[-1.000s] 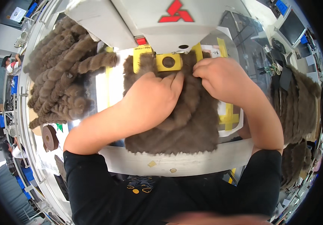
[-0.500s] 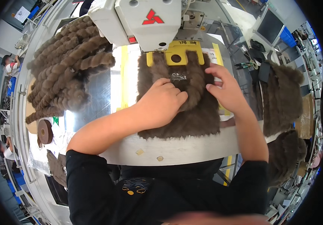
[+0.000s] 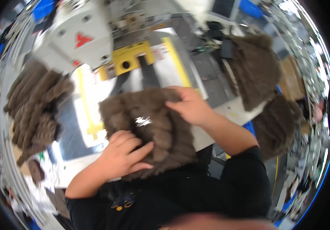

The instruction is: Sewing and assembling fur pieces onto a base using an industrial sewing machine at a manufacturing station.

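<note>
I hold the brown fur panel (image 3: 181, 140) on the person's side of the yellow clamp plate (image 3: 132, 53), clear of it, with its near edge up against the dark shirt (image 3: 211, 191). My right hand (image 3: 188, 105) pinches the far right corner, thumb on top. My left hand (image 3: 124, 153) lies on the lower left part, thumb and index finger apart and the other fingers bent; I cannot tell whether they grip the fur or only rest on it. On the panel, a fur strip (image 3: 161, 132) curves in a loop toward the near edge, and a shiny patch (image 3: 143, 121) sits between its two sides. Status, as I judge it: the strip is in position, and this panel is out of the white machine head (image 3: 67, 38). The seam is hidden in the pile, so I cannot confirm that the strip ends are fastened. Work in stock, judged unfinished: a heap of fur strips (image 3: 30, 107) lies to the left, while a flat fur piece (image 3: 257, 69) and a darker fur bundle (image 3: 276, 124) lie to the right, none of them in hand.
</note>
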`<state>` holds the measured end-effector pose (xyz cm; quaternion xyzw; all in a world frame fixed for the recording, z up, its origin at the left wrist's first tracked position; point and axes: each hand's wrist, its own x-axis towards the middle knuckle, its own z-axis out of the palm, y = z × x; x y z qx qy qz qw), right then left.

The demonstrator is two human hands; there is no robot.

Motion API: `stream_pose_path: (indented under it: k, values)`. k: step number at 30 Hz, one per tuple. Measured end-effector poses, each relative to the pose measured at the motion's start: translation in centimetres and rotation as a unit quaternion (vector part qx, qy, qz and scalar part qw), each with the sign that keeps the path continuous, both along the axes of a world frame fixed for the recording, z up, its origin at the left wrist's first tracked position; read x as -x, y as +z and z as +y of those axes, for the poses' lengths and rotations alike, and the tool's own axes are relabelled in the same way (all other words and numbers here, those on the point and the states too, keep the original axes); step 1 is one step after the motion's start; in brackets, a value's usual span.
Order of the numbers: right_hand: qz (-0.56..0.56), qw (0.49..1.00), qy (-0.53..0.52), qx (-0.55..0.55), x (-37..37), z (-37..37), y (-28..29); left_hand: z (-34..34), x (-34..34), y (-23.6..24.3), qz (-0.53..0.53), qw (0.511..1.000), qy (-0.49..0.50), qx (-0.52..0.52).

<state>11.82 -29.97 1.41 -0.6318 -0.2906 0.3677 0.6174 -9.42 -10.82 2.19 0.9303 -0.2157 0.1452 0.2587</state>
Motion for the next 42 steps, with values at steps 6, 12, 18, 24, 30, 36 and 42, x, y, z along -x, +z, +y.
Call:
stream_pose_path:
  k: [6,12,18,24,30,36,42]
  values:
    - [-0.045,0.996,-0.068,0.035,-0.5,-2.4,2.7,5.1,0.8,-3.1,-0.124,0.976,0.178,0.018]
    - [-0.373,0.899,-0.217,0.073,-4.3,-8.9,9.2,5.1,0.0,-4.3,-0.034,0.969,0.233,0.077]
    - [-0.291,0.889,-0.354,0.005,-7.7,-17.3,17.0,5.0,0.2,-4.6,0.018,0.957,0.258,0.131]
    - [-0.323,0.765,-0.555,0.044,-9.2,-31.7,22.6,5.2,-0.1,-4.9,0.026,0.961,0.249,0.117]
    - [-0.297,0.677,-0.673,0.02,-11.7,-52.0,20.2,5.0,0.0,-4.5,0.038,0.963,0.247,0.098]
    - [-0.191,0.545,-0.692,0.433,-13.1,-68.0,10.3,4.6,-0.3,-5.5,0.052,0.961,0.264,0.066]
    - [-0.251,0.583,-0.599,0.488,-12.8,-57.2,9.4,3.8,-0.4,-4.2,0.05,0.964,0.261,-0.005]
